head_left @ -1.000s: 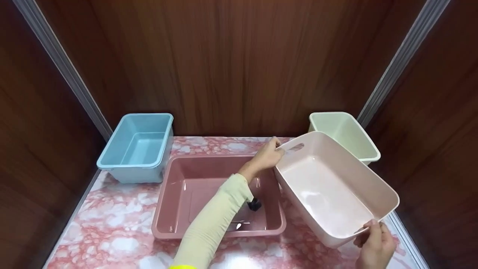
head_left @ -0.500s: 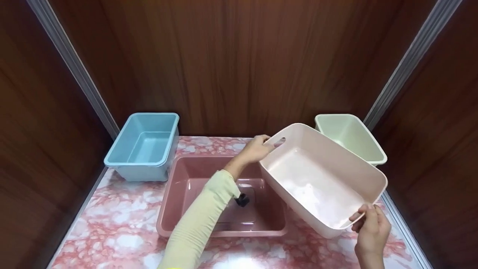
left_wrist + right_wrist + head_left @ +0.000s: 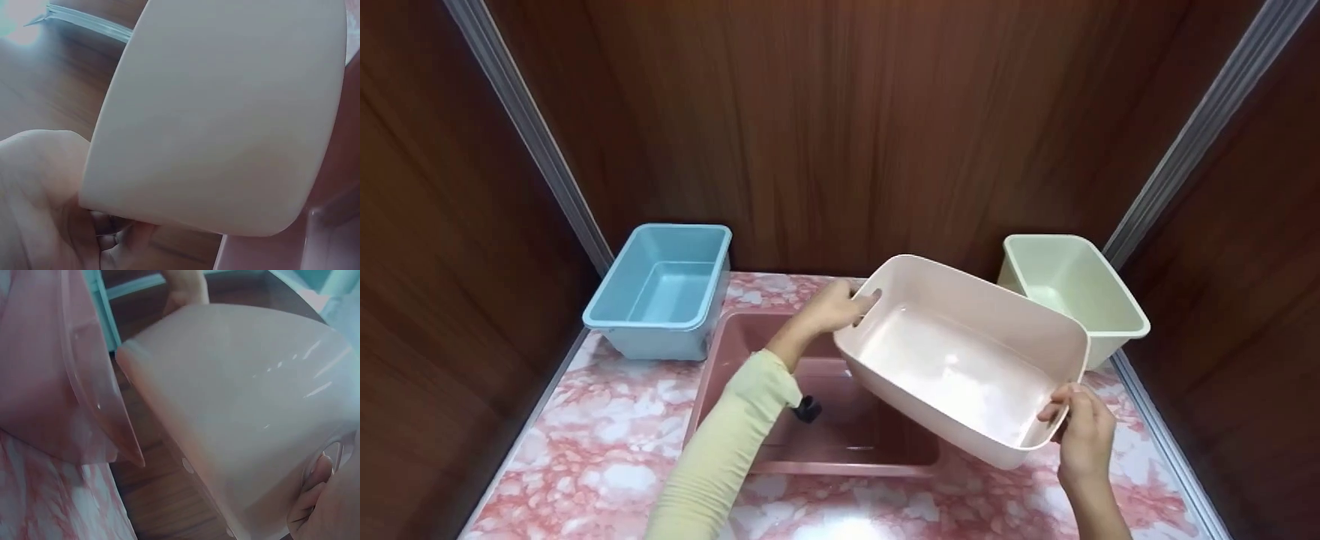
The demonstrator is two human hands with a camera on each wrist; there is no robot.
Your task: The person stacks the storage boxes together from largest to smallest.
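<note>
Both hands hold a pale pink plastic bin in the head view, tilted so its inside faces the camera. My left hand grips its left end at the handle slot, thumb over the rim. At the right end my right hand has its fingers through the other handle slot. The bin hangs over the right part of a darker pink basin and hides much of it. In the right wrist view, the bin's outer side shows beside the basin.
A light blue bin stands at the back left and a pale green bin at the back right. Dark wood-look panels enclose the marbled pink table. A small black object shows below the left cuff.
The pale pink bin has moved left, from beside the basin to over its right part, and turned with its right end swinging up the view. Both hands have kept their grip.
</note>
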